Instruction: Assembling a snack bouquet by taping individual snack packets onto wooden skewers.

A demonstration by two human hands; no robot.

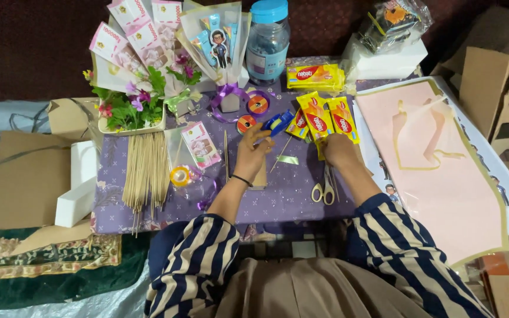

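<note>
While the head camera looked down on the purple table (278,200), the left hand (253,152) was clenched around a blue tape dispenser (278,122) above the table's middle. The right hand (338,150) pinched the lower end of a yellow snack packet (316,118), just beside the dispenser. The packet looked light, crinkly and slippery, with crushable contents, best held by its sealed edge; scissors (324,191) lay near.

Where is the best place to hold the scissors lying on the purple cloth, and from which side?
Grip the scissors by the pale handle loops, coming from the person's near side. The loops point toward the person and the closed blades point away, partly under the right hand.
</note>
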